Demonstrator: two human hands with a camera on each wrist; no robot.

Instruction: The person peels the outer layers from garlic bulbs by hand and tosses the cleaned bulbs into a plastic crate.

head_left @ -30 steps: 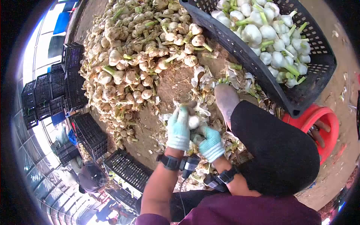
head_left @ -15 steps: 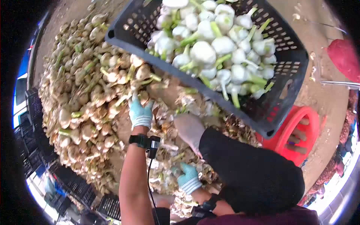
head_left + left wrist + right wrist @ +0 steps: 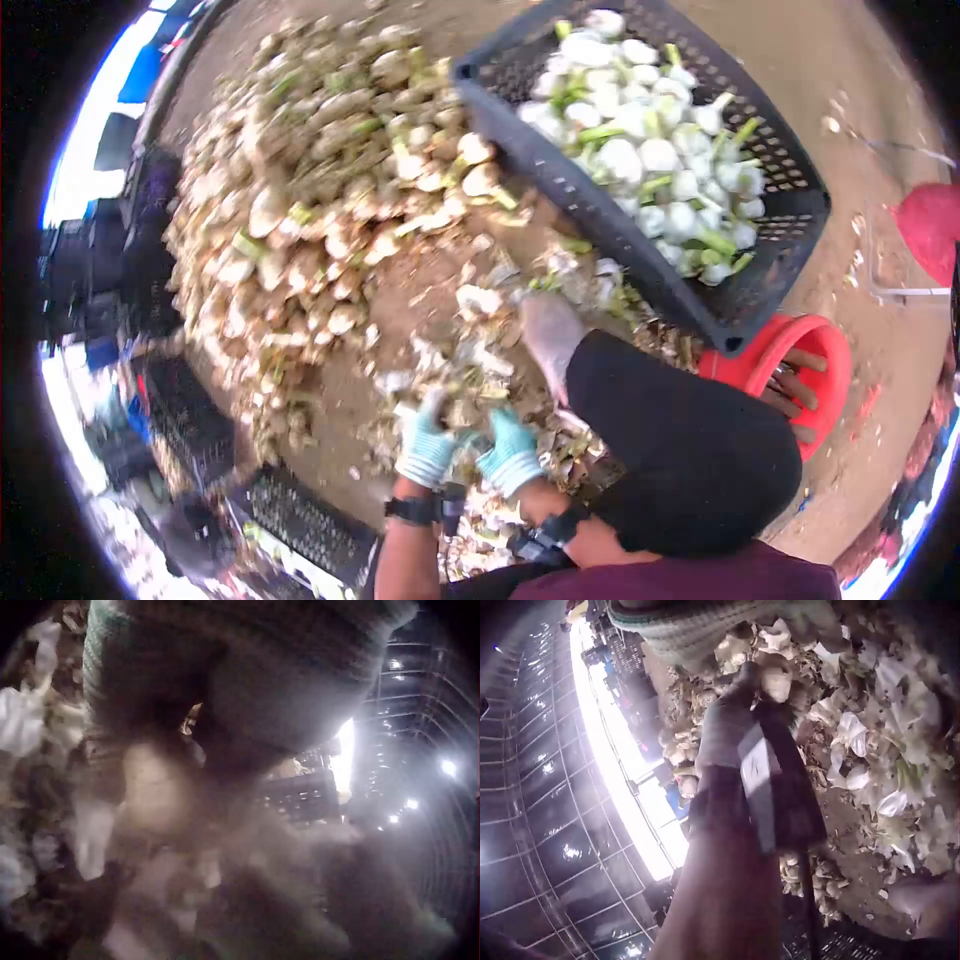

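L hand (image 3: pixel 428 445) grips 1 bulb (image 3: pixel 776 679); R hand (image 3: pixel 510 455) beside, grip blurred, can't tell. 1 pile (image 3: pixel 290 200), 1 crate (image 3: pixel 690 300) nr 1 bucket (image 3: pixel 735 367).

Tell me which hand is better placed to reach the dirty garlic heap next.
Probably the left hand: in the head view it is nearer the dirty garlic heap, while the right hand lies farther off, nearer the bent leg. Blur hides what either holds.

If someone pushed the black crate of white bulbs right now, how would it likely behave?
The crate would probably feel heavy, since many bulbs are heaped inside. Its straight, slotted walls look rigid, so it should keep its shape. The rounded bulbs seem loose and might roll or shift.
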